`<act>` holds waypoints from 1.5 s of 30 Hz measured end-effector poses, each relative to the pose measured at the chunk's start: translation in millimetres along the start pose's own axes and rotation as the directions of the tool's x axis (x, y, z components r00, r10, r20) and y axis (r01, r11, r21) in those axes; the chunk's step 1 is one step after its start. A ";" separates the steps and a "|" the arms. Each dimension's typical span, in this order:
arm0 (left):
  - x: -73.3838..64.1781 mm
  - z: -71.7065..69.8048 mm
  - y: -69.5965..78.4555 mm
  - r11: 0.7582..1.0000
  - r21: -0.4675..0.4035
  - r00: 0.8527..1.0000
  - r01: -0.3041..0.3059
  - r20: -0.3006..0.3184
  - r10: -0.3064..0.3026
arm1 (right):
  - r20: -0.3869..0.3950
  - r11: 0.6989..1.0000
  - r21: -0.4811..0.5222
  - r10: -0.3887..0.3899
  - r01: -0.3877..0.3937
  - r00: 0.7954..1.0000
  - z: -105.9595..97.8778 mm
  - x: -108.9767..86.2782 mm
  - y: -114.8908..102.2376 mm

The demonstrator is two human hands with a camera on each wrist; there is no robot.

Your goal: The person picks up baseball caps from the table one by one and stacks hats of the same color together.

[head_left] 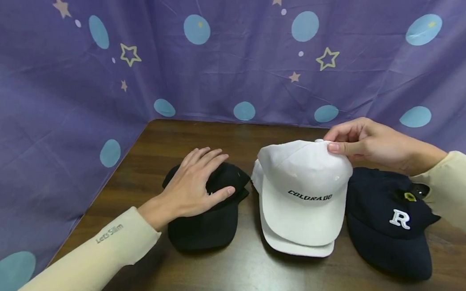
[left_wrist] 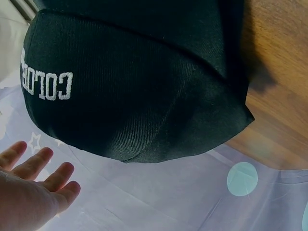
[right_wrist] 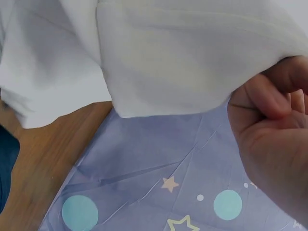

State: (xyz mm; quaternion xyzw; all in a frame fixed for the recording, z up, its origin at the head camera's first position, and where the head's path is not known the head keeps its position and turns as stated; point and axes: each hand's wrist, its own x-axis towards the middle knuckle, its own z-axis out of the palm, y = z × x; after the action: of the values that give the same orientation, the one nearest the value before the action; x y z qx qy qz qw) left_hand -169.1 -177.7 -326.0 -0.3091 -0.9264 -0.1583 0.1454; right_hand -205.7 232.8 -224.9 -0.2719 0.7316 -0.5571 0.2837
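Observation:
My right hand pinches the crown of a white cap near its top button, with thumb and fingers. That cap bears dark COLORADO lettering, and a second white cap shows under its brim. In the right wrist view, curled fingers grip the white fabric. My left hand lies over a black cap, its fingers extended. White letters mark that black cap in the left wrist view, and another dark layer lies against it. Whether the left palm touches the cap cannot be told.
A navy cap with a white R sits right of the white caps, partly behind my right sleeve. The caps are on a brown wooden table. A purple patterned curtain hangs along its back and left side.

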 end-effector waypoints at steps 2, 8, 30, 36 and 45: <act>0.4 -0.4 0.2 1.000 0.002 1.000 0.001 -0.001 -0.001 | 0.030 0.999 0.030 -0.016 0.015 0.999 -0.2 -0.4 -0.7; 1.8 -0.3 1.4 1.000 0.007 1.000 -0.001 0.003 0.001 | 0.036 0.999 -0.031 0.042 -0.041 0.998 -0.9 4.4 3.1; 1.8 5.2 3.1 1.000 -0.003 1.000 0.009 0.025 -0.009 | -0.283 0.511 -0.853 -0.287 -0.104 0.915 21.8 22.1 78.3; 1.8 5.1 3.7 1.000 0.001 1.000 0.012 0.028 -0.012 | -0.254 0.424 -0.905 -0.465 -0.038 0.848 30.0 19.2 82.4; 2.4 6.2 5.7 1.000 0.009 0.999 0.016 0.039 -0.016 | -0.044 0.201 -0.975 -0.588 0.093 0.808 48.2 20.6 83.3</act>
State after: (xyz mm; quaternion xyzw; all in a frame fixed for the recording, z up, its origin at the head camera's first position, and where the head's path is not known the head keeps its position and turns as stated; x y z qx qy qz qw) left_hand -168.5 -169.7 -329.5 -0.3040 -0.9322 -0.1494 0.1271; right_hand -192.2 205.6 -318.5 -0.4202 0.8716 -0.1063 -0.2292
